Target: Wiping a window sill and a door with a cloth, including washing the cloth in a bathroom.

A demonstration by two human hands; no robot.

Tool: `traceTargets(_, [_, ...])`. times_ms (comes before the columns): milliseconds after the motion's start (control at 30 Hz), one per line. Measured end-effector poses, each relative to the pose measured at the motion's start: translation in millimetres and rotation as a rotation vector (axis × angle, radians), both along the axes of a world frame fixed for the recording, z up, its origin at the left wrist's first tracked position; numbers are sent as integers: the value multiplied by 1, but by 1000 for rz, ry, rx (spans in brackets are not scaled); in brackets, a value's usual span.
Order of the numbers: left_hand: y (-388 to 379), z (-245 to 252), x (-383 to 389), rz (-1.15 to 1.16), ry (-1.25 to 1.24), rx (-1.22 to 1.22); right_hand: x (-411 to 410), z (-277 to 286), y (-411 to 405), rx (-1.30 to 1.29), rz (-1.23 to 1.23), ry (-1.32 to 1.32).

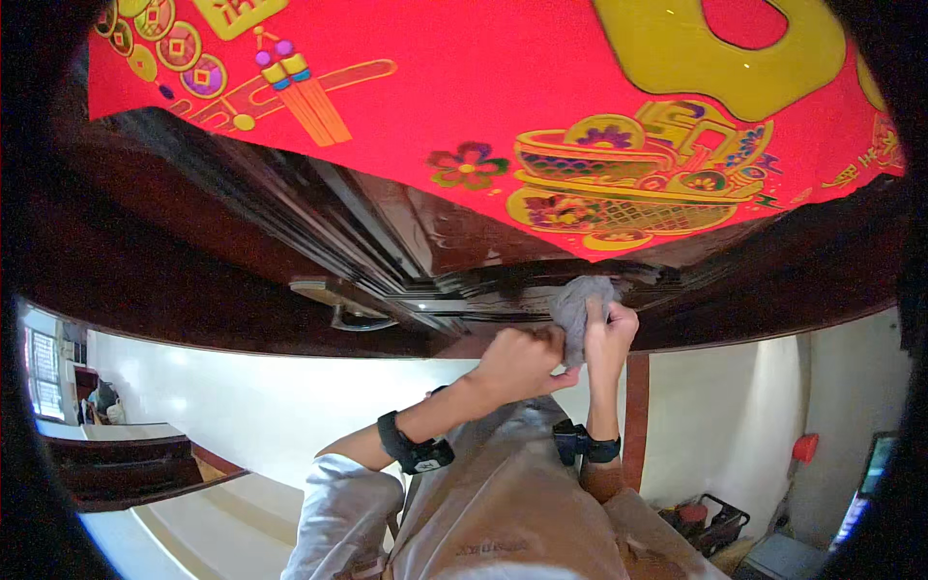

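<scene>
A bunched grey cloth [576,312] is between my two hands, close to the carved dark wooden door [500,290] in front of me. My left hand [523,359] has its fingers curled around the cloth's lower left side. On the right side, my right hand [610,335] grips the same cloth, thumb and fingers pressed into it. The cloth's upper part lies against or just in front of the door's moulding; I cannot tell which. Above it hangs the lower corner of a red paper decoration [406,101] printed in gold. Both wrists wear black straps with small devices.
A metal door handle [355,308] juts out left of my hands. Behind me spreads a pale glossy floor [290,391] with a brown strip [638,420]. Dark steps [123,464] stand at left. A black-framed item [714,522] sits at lower right.
</scene>
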State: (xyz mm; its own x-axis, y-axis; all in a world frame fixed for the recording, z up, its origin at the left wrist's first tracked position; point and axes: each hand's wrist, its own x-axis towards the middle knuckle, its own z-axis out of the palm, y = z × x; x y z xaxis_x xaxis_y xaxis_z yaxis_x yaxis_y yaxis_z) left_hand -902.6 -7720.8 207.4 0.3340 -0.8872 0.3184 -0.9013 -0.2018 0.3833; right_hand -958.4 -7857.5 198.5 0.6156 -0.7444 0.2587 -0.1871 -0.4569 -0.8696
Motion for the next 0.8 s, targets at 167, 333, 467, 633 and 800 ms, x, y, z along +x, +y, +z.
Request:
traceTargets(167, [57,-11,14,106,-13,34,25,-4,59,-52,45,-86])
traceTargets(333, [107,-32,25,199,44,107,50,-35,113,-162,103,42])
traceTargets(467, [145,-60,30,283,52,249,64,-92,144,-89,209,133])
traceTargets(633, [195,-53,44,432,36,233,94,-103,203,-142,274,167])
traceTargets(800, [195,-65,38,472,-30,215,94,-88,201,56,328,175])
